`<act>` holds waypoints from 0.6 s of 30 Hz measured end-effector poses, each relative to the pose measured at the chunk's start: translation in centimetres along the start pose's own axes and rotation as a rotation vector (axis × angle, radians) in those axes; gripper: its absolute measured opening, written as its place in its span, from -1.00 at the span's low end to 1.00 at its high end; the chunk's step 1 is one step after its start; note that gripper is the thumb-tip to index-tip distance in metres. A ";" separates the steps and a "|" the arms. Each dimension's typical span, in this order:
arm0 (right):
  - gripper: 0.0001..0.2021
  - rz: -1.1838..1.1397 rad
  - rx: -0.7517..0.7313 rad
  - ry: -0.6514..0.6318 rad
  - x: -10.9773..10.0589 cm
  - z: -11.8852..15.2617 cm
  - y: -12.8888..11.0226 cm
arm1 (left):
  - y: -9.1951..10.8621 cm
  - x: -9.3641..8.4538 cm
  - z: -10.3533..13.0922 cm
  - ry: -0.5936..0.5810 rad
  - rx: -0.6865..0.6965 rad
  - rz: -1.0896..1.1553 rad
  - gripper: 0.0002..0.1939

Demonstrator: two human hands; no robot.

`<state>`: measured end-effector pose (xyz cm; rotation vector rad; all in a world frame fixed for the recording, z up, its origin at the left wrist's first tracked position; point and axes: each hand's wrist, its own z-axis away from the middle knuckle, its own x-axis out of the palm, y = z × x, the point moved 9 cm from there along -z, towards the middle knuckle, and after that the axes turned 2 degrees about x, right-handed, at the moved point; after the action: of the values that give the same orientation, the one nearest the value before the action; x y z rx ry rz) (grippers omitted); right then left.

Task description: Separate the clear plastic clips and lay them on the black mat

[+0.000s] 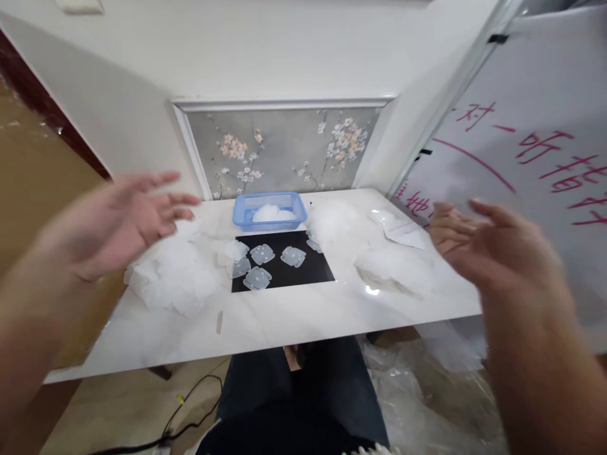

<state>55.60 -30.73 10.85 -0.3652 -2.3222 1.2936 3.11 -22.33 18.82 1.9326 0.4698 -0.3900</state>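
My left hand [128,221] is raised above the table's left side, fingers apart, with nothing in it. At the right my right hand [484,243] is also held up in the air, palm turned up, fingers spread and holding nothing. Between them a black mat [289,272] lies on the white table [284,316]. Several translucent, notched flat pieces [293,256] rest on it. Behind the mat stands a blue plastic basket [241,218] with white material [272,213] inside. A large white heap [173,278] is nearest my left hand.
More white piles [332,221] sit right of the basket, and a clear bag with white material [396,268] lies at the right. A whiteboard [535,82] leans at the right, cardboard [42,221] stands at the left. Cables [194,423] are on the floor.
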 end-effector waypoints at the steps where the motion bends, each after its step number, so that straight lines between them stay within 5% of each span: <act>1: -0.68 -0.036 0.071 0.002 0.0 -0.3 0.1 | -0.4 1.3 -0.1 -0.133 -0.108 0.110 -0.56; 4: -0.56 0.061 -0.072 0.084 1.0 -0.4 -2.3 | -1.6 6.1 1.4 -0.513 -0.330 0.330 -0.55; 6: -0.59 0.348 -0.293 -0.041 4.9 0.4 -4.2 | -2.4 8.8 2.2 -0.684 -0.232 0.209 -0.61; 8: -0.68 0.576 -0.379 -0.266 10.1 1.6 -3.3 | -3.8 11.5 3.0 -0.834 -0.034 -0.009 -0.69; 11: -0.89 0.688 -0.330 -0.596 16.5 3.7 1.7 | -6.6 14.9 3.7 -0.893 0.224 -0.245 -0.70; 13: -0.83 0.789 -0.160 -0.784 19.1 5.1 7.2 | -8.9 16.9 3.7 -0.882 0.234 -0.284 -0.69; 15: -0.83 0.873 0.065 -0.810 19.8 5.9 12.7 | -10.6 18.7 3.5 -0.854 0.194 -0.242 -0.69; 18: -0.85 0.889 0.195 -0.703 20.5 6.2 17.7 | -11.8 20.3 3.0 -0.794 0.126 -0.137 -0.74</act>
<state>34.90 -17.02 -1.80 -1.1098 -2.6299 2.3519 14.79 -17.86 -1.25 1.6900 0.0490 -1.2327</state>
